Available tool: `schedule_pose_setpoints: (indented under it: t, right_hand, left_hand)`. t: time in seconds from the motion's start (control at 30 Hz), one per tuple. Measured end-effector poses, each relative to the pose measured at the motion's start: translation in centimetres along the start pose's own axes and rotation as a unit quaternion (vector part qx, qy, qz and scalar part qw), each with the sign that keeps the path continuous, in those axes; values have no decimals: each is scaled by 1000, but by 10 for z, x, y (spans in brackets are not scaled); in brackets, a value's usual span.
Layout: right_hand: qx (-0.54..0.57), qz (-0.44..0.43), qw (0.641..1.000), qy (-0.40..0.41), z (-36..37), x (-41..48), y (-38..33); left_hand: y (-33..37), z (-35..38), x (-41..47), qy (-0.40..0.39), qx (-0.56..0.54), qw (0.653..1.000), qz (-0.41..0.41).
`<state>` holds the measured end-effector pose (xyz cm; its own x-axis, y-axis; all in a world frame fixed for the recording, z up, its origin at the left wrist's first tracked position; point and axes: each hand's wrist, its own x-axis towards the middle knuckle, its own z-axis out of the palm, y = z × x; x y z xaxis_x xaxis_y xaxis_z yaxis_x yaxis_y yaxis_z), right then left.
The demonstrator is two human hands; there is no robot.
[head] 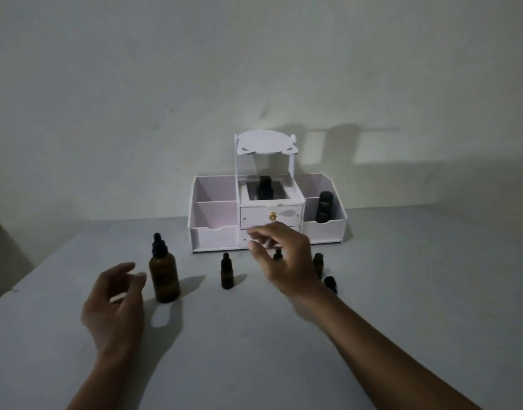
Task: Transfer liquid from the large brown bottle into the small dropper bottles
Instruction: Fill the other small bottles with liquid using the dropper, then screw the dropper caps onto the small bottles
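Note:
The large brown bottle (163, 273) with a black dropper cap stands upright on the grey table (254, 350), left of centre. My left hand (115, 303) hovers just left of it, fingers apart, holding nothing. Several small dropper bottles stand further right: one (226, 272) in the open, one (277, 255) partly hidden behind my right hand, one (318, 264) and one (330, 283) beside my right wrist. My right hand (281, 255) is raised above the small bottles, fingers spread and empty.
A white desk organiser (213, 214) with side compartments and two small drawers stands against the wall. A dark bottle (264, 187) sits in its upper middle box, and another dark bottle (324, 207) in its right compartment. The table's left edge runs diagonally.

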<state>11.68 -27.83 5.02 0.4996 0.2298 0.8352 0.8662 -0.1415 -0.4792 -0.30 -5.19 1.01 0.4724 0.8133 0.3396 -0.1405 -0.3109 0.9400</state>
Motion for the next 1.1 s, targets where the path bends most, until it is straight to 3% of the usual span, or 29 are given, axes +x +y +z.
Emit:
schedule_pose_setpoints:
  t: [0.07, 0.17, 0.3, 0.53, 0.67, 0.9, 1.0, 1.1]
  right_hand:
    - [-40, 0, 999, 1, -41, -14, 18]
    - [-107, 35, 994, -12, -94, -30, 48]
    - [-170, 154, 969, -94, -137, -41, 74]
    - [-168, 235, 920, -267, -137, -56, 90]
    - [-199, 244, 899, -304, -132, -56, 90]
    - [-154, 268, 922, -235, -141, -52, 85]
    - [-89, 273, 952, -107, -140, -48, 86]
    - [-8, 302, 953, 38, -129, -32, 85]
  left_hand:
    - [4, 7, -21, -29, -2, 999, -21]
    - [9, 21, -54, -164, -13, 984, -72]
    - [27, 48, -86, -305, 39, 950, -57]
    - [46, 119, -120, -357, 40, 932, -53]
    - [49, 163, -129, -370, 34, 927, -40]
    - [51, 214, -135, -319, 35, 945, -65]
    - [49, 222, -128, -332, 40, 940, -67]
    - [45, 225, -121, -335, 16, 939, -82]
